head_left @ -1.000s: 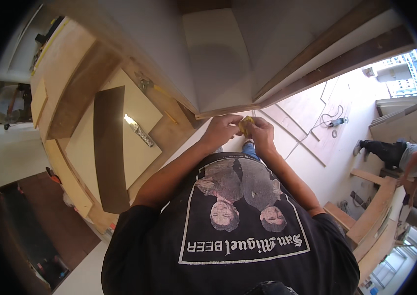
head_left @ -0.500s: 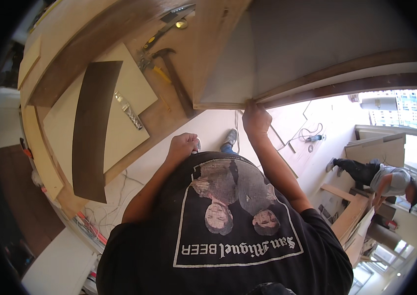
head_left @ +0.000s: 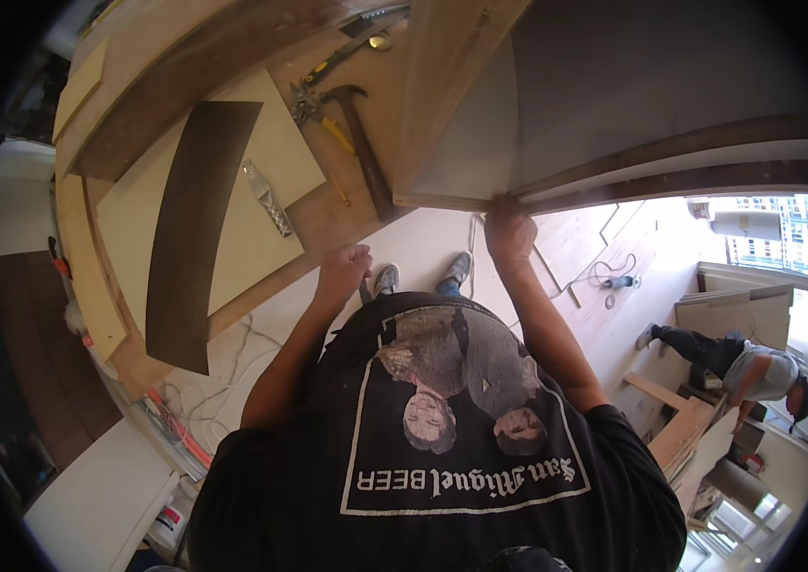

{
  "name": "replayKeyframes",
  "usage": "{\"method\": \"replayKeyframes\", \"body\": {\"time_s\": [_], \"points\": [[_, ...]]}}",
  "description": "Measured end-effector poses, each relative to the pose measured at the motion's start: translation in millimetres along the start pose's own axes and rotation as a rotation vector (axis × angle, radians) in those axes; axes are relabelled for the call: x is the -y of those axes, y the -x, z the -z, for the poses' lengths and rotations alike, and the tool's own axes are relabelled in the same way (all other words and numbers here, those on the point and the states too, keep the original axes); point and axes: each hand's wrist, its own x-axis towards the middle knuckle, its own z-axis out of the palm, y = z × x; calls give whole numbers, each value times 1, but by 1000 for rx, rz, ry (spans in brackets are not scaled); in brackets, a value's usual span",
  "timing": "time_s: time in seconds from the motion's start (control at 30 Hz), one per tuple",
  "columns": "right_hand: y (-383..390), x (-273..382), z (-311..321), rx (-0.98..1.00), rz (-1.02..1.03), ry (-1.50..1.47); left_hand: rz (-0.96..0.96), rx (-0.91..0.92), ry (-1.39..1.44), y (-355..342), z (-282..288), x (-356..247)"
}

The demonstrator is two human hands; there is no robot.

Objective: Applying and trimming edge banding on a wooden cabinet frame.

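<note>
My right hand (head_left: 511, 234) is closed on the lower wooden edge of a large box-like wooden cabinet (head_left: 451, 105) with grey inner panels. In front of my belly, my left hand (head_left: 341, 273) is curled shut beside the workbench edge. A thin dark piece shows under its fingers, too little to name. To the left on the bench lie a dark brown curved strip (head_left: 196, 229) and a pale board (head_left: 280, 124). A putty knife (head_left: 266, 198) with a wrapped-looking handle rests on that board. Farther back are a claw hammer (head_left: 362, 143), yellow-handled pliers (head_left: 320, 116) and a yellow-black cutter (head_left: 332, 64).
The wooden workbench (head_left: 251, 296) has a raised curved rim on its left. Cables (head_left: 227, 381) trail over the floor below. A blue power tool (head_left: 621, 282) with a cord lies on the floor at right. A co-worker (head_left: 756, 367) bends over boards at far right.
The whole view has shifted slightly, bench and tools appearing farther right. My left hand has turned a little and the thin dark piece shows under it. My right hand stays on the cabinet edge.
</note>
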Motion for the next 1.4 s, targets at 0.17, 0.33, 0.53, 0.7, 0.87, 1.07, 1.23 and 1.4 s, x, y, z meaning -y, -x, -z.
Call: {"method": "replayKeyframes", "body": {"time_s": [0.17,0.33,0.53,0.7,0.87,1.07,1.23,1.4], "points": [[7,5,1,-35,-68,5,-279,-233,-600,-40,24,29],[5,-7,2,-67,21,-7,-745,-561,-980,-58,30,-1],[12,16,4,-45,-110,16,-756,-504,-1215,-75,34,-7],[7,6,-2,42,-161,6,-813,-550,-1123,-78,29,-6],[6,-3,-10,-9,-64,4,-766,-550,-1153,-84,31,-1],[4,4,-13,12,-156,-118,-762,-570,-1132,-83,27,-5],[6,25,-20,-86,-22,-243,-746,-553,-1139,-84,28,-6],[6,0,-7,48,-16,51,-794,-608,-1098,-86,30,-2]]}}
